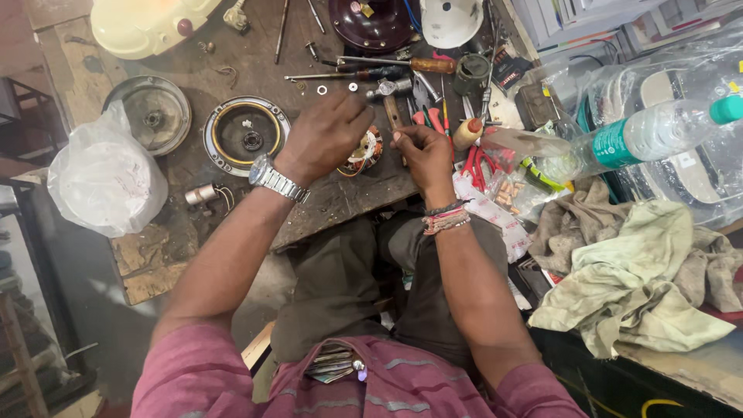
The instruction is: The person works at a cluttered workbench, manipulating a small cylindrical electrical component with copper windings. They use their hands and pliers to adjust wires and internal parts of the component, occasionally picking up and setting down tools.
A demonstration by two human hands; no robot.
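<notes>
While my left hand (325,135) grips the stator (364,151) at centre and my right hand (422,151) pinches something too small to tell, the motor housing (246,133) lies open centre-left, so I judge reassembly undone.

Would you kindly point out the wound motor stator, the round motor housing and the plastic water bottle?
wound motor stator (364,151), head view, exposed right edge.
round motor housing (246,135), head view, centre hub.
plastic water bottle (658,131), head view, clear body.

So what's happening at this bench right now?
A person seated at a cluttered wooden workbench has both hands on a small wound motor part. The left hand covers it from above; the right hand pinches at its edge. A round metal housing, screwdrivers and pliers lie around.
</notes>
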